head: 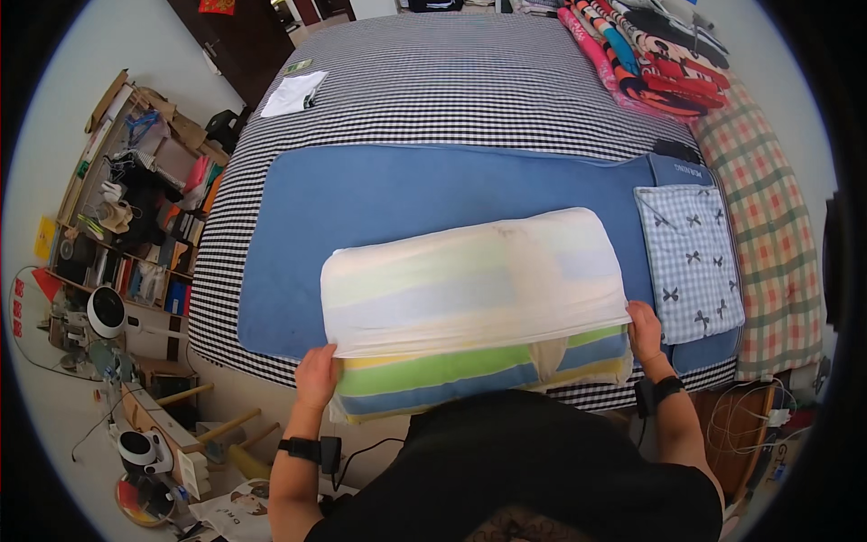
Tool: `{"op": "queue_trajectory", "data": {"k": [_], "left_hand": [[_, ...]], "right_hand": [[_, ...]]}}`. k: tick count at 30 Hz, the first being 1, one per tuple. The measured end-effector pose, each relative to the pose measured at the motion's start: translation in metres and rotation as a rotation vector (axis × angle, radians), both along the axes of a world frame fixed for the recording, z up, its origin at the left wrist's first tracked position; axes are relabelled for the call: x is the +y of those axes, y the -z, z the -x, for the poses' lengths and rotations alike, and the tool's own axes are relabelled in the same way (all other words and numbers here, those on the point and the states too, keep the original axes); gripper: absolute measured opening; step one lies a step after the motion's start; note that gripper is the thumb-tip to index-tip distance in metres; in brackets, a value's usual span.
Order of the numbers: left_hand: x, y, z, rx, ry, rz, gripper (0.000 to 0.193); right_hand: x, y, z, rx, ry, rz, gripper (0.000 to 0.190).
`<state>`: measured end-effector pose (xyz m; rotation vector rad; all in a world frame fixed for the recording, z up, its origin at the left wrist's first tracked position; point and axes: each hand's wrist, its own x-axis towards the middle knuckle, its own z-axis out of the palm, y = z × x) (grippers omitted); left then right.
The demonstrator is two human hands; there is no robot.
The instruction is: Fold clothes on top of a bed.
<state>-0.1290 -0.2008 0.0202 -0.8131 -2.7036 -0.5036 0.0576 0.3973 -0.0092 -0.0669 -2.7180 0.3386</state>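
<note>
A thin white cloth cover (467,284) is drawn over most of a striped pillow or folded quilt (433,376), whose stripes show faintly through it. Green, blue and yellow stripes lie bare along the near side. My left hand (315,372) grips the cover's near left corner, and my right hand (643,328) grips its near right corner. Between them the cover's edge runs nearly straight. A pale loose flap (547,359) hangs over the stripes. The bundle rests partly on a blue mat (406,183), its near side close to my body.
The mat covers a bed with a black-and-white checked sheet (433,81). A blue gingham pillow (691,271) lies right, beside a long plaid cushion (765,237). Folded blankets (650,61) and a white folded cloth (294,93) sit farther back. Cluttered shelves (135,217) stand left.
</note>
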Motion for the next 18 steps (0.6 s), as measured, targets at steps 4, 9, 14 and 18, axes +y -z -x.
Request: {"op": "queue_trajectory", "data": {"k": [4, 9, 14, 18], "left_hand": [[-0.018, 0.005, -0.029, 0.07, 0.051, 0.011, 0.028], [-0.031, 0.044, -0.04, 0.001, -0.075, 0.031, 0.022], [-0.032, 0.056, -0.026, -0.119, -0.186, 0.16, 0.014], [-0.037, 0.06, -0.034, -0.235, -0.271, -0.05, 0.012]], "right_hand": [[-0.007, 0.006, -0.028, 0.054, 0.012, -0.009, 0.023], [-0.006, 0.02, -0.018, 0.012, 0.042, -0.022, 0.024], [0.002, 0.033, -0.004, -0.207, 0.189, -0.043, 0.018], [0.0, 0.053, -0.008, -0.254, 0.336, 0.066, 0.017]]}}
